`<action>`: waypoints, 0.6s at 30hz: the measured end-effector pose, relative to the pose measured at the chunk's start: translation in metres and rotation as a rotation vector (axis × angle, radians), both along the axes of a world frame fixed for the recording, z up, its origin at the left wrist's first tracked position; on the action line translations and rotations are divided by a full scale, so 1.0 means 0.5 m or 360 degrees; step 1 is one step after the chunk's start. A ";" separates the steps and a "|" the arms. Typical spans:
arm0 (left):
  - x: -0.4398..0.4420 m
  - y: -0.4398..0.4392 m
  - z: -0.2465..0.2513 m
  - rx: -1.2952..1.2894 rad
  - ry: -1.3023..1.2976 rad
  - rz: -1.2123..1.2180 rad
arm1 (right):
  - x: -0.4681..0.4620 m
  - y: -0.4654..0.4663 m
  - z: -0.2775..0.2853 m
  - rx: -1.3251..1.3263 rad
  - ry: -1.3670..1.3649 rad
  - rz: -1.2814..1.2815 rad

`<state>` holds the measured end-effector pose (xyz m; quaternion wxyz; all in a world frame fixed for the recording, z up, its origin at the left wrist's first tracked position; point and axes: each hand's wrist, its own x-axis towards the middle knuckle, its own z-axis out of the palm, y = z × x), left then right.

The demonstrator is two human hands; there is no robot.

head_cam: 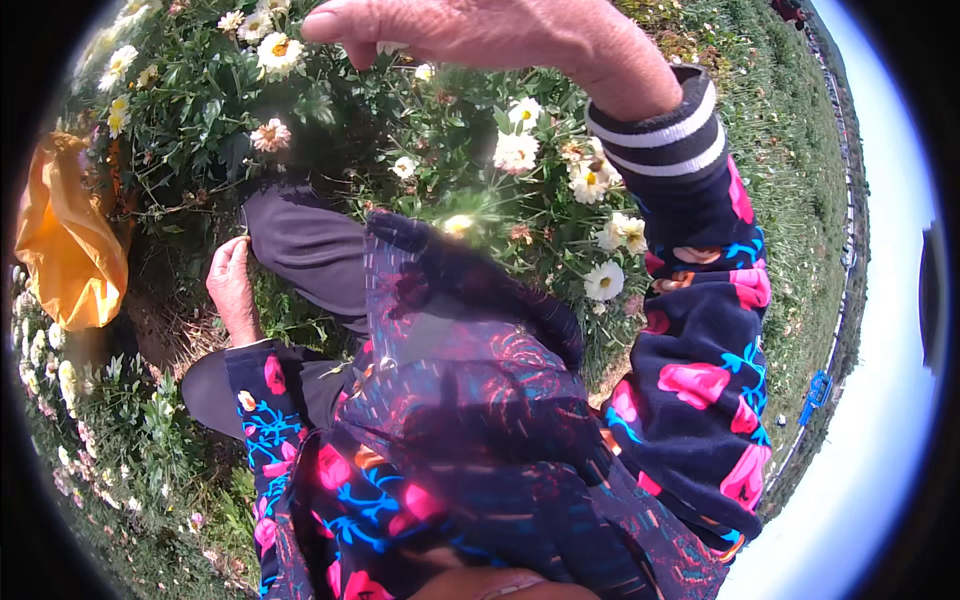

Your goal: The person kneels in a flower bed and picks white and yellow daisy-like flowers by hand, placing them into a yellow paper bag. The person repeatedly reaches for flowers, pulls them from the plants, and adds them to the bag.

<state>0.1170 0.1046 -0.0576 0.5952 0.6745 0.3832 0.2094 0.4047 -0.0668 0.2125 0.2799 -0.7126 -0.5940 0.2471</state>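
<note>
My left hand (pixel 231 289) is low on the left, next to the knee of my dark trousers (pixel 307 247). Its thumb and forefinger come together at the tips; whether something small is pinched there is not clear. Across the top reaches my right hand (pixel 480 34), palm down, its thumb pointing left towards a white flower with a yellow centre (pixel 279 54). The upper frame edge cuts off most of its fingers, so what they hold is hidden. Leafy plants with white blooms (pixel 516 152) and a faded pinkish flower head (pixel 271 136) grow beneath and around it.
An orange-yellow bag (pixel 71 247) hangs or stands among the plants at far left. Bare soil and dry straw (pixel 191 337) show beside my left hand. More flower rows (pixel 97 465) run at lower left. A blue object (pixel 816 397) stands far off at the field's edge.
</note>
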 end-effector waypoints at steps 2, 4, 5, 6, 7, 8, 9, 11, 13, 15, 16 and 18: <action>0.021 -0.003 -0.021 -0.0024 -0.0023 0.0058 | -0.035 -0.136 0.135 0.0102 0.0042 -0.0190; 0.029 -0.017 0.001 0.0021 -0.0059 0.0155 | -0.091 -0.266 0.225 0.0214 0.0149 -0.0337; 0.033 -0.029 0.034 0.0216 0.0128 0.0162 | -0.116 -0.306 0.225 0.0277 0.0124 -0.0361; 0.051 -0.017 0.015 0.0345 0.0224 0.0098 | -0.160 -0.350 0.221 0.0317 0.0066 -0.0463; 0.044 0.001 0.019 0.0499 0.0376 0.0124 | -0.179 -0.364 0.203 0.0160 0.0065 -0.0702; 0.043 0.001 0.033 0.0991 0.0126 0.0211 | -0.187 -0.385 0.164 -0.0021 0.0194 -0.0804; 0.036 -0.003 0.053 0.1195 -0.0057 0.0185 | -0.171 -0.407 0.131 -0.0405 0.0427 -0.0643; 0.071 -0.046 0.120 0.0966 0.0014 -0.0007 | -0.208 -0.447 0.068 -0.0525 0.0554 -0.0726; 0.139 -0.152 0.203 0.0607 -0.0512 -0.0446 | -0.253 -0.471 -0.008 -0.0563 0.0026 -0.1076; 0.164 -0.257 0.284 0.0991 -0.0758 -0.1055 | -0.285 -0.451 -0.046 -0.0333 -0.0284 -0.1103; 0.174 -0.298 0.297 0.1086 -0.0828 -0.1250 | -0.291 -0.443 -0.066 -0.0269 -0.0405 -0.1094; 0.188 -0.354 0.305 0.0975 -0.0697 -0.1464 | -0.274 -0.439 -0.087 -0.0345 -0.0413 -0.1058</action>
